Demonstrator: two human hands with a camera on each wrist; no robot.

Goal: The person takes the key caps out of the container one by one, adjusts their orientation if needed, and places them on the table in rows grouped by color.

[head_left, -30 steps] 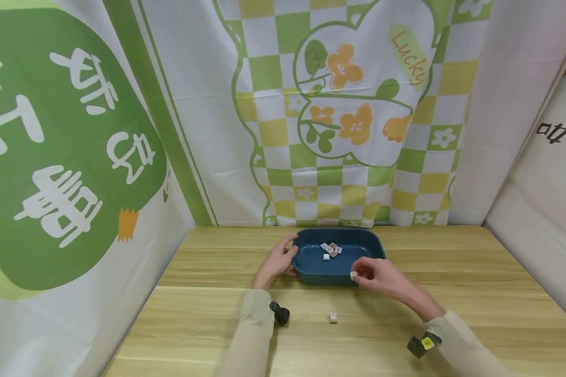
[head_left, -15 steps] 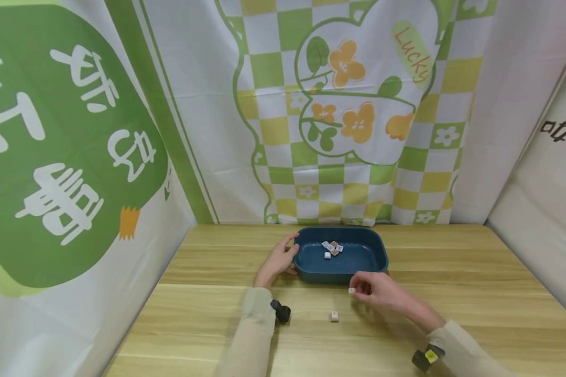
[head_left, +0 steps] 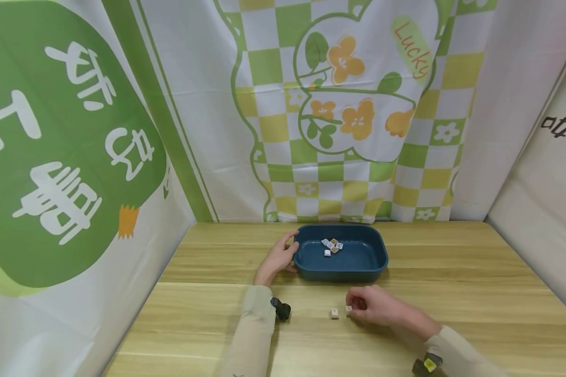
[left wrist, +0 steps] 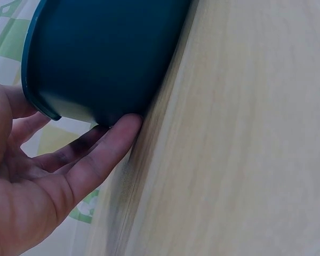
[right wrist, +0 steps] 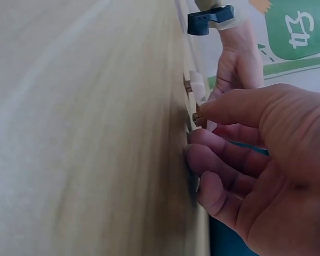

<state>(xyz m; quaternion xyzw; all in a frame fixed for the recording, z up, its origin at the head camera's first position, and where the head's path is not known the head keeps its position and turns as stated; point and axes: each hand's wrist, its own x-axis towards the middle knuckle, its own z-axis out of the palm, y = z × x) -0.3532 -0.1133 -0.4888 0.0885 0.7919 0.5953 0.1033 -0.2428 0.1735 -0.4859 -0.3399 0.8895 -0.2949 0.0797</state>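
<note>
A dark blue oblong basin (head_left: 341, 275) stands at the back of the table. Its left end is held by my left hand (head_left: 278, 259), with fingers at the rim and against the lower wall in the left wrist view. In front of the basin, my right hand (head_left: 382, 306) pinches a small white block (head_left: 349, 310) between thumb and fingertips, close over the wood. Just left of it lies a second small white block (head_left: 334, 313) with a faint mark on top. Inside the basin, several small white and brown-patterned blocks (head_left: 327, 253) lie grouped left of centre.
The wooden table (head_left: 207, 324) reaches back to a green-and-white checked curtain (head_left: 327, 178). Printed cloth also hangs at the left and right sides. A dark camera (head_left: 280, 309) is strapped to the left wrist, another camera (head_left: 424, 365) to the right.
My right hand has moved from the basin's front right rim toward me and down to the table, carrying the small white block beside the other one. The left hand stays at the basin.
</note>
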